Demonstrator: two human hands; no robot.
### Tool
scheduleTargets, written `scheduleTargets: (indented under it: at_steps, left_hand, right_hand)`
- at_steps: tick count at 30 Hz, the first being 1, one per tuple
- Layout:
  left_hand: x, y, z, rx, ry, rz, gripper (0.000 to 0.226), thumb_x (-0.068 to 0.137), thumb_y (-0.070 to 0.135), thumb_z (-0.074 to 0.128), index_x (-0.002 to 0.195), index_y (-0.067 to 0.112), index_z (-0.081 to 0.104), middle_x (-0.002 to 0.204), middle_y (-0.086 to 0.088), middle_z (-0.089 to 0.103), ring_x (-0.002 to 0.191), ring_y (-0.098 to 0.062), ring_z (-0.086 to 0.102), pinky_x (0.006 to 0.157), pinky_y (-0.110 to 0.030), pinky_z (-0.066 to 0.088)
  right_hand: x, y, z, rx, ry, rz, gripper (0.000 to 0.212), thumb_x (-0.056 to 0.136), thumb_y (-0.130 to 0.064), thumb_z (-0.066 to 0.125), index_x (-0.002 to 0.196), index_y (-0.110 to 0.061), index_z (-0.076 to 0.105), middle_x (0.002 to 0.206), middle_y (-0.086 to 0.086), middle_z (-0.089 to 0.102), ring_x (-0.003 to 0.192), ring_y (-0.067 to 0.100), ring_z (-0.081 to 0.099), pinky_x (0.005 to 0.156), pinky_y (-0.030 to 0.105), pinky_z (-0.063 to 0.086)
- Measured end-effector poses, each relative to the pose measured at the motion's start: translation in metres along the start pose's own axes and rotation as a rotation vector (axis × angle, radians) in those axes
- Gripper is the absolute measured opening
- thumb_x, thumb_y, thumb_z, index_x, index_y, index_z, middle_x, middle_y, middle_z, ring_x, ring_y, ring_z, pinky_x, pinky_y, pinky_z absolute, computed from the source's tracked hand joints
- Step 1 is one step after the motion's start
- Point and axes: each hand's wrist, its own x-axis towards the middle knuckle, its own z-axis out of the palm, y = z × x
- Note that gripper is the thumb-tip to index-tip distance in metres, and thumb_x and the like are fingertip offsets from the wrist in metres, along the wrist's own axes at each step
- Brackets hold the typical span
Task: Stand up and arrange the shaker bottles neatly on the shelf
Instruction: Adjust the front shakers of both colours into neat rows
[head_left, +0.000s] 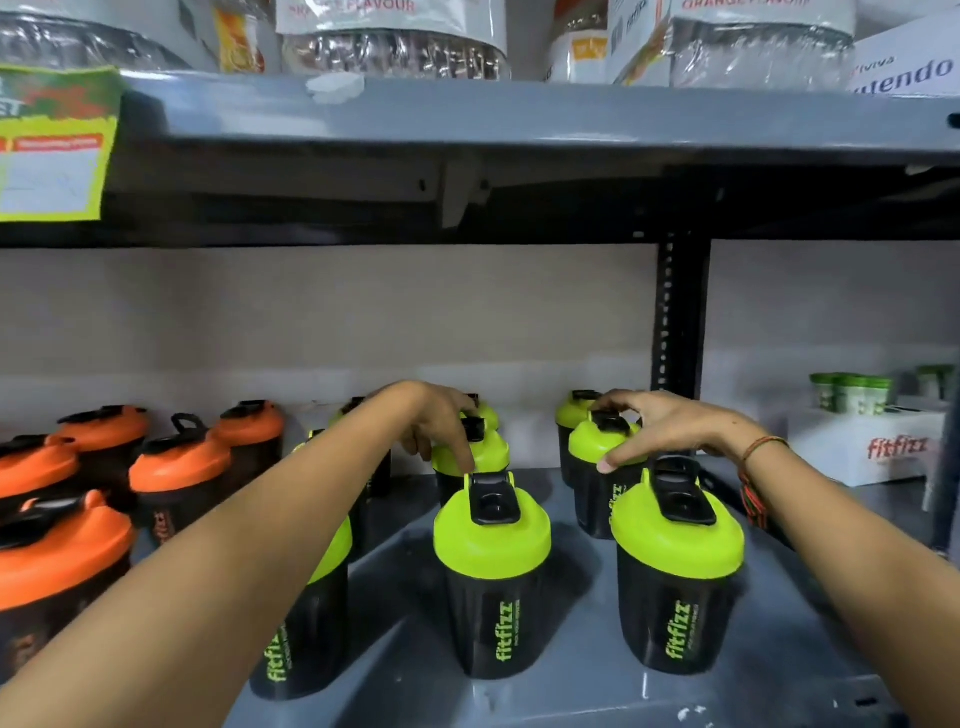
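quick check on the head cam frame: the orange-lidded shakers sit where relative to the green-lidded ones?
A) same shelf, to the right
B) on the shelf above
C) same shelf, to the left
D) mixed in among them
C: the orange-lidded shakers are grouped at the left end of the grey shelf, with the green-lidded shakers standing to their right, where both hands are working.

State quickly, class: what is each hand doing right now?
Left hand: closed over the lid of a middle-row green-lidded shaker.
Right hand: fingers curled over the lid of another green-lidded shaker.
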Motion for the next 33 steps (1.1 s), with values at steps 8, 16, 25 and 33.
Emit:
scheduleTargets:
  at_steps: [8, 16, 25, 33]
  left_hand:
    - [0.002, 0.006, 0.004, 0.012, 0.053, 0.013, 0.098, 0.067, 0.034, 0.082, 0.146, 0.03, 0.025, 0.135, -0.013, 0.049, 0.1, -0.032, 0.067, 0.075, -0.036, 0.056]
    - [-0.035, -0.014, -0.026, -0.052, 0.133, 0.09, 0.101, 0.064, 0.042, 0.084, 0.146, 0.028, 0.026, 0.148, -0.007, 0.04, 0.117, -0.034, 0.056, 0.1, -0.044, 0.047]
    - [-0.131, -0.117, -0.068, -0.211, 0.409, 0.166, 0.062, 0.068, 0.045, 0.079, 0.124, 0.026, 0.059, 0.109, 0.001, 0.064, 0.095, -0.015, 0.065, 0.086, -0.027, 0.049]
    - [-0.209, -0.238, 0.0, -0.587, 1.122, 0.181, 0.058, 0.068, 0.062, 0.065, 0.117, 0.031, 0.061, 0.112, 0.002, 0.071, 0.104, -0.012, 0.064, 0.096, -0.036, 0.05]
  right_hand:
    - [-0.001, 0.0, 0.004, -0.006, 0.013, 0.003, 0.091, 0.055, -0.054, 0.086, 0.136, -0.038, 0.047, 0.128, -0.013, 0.051, 0.118, 0.01, 0.049, 0.093, 0.022, 0.039]
    - [-0.025, -0.017, -0.017, 0.193, 0.069, -0.016, 0.1, 0.053, -0.063, 0.082, 0.14, -0.046, 0.036, 0.139, -0.009, 0.042, 0.124, 0.016, 0.049, 0.104, 0.033, 0.042]
    - [-0.062, -0.16, -0.03, 0.319, 0.498, -0.239, 0.067, 0.048, -0.074, 0.073, 0.107, -0.044, 0.066, 0.12, -0.016, 0.065, 0.113, 0.006, 0.061, 0.098, 0.025, 0.045]
    - [-0.091, -0.286, 0.12, 0.375, 0.475, -0.26, 0.096, 0.057, -0.071, 0.072, 0.141, -0.042, 0.036, 0.149, -0.005, 0.041, 0.13, 0.008, 0.047, 0.107, 0.032, 0.04]
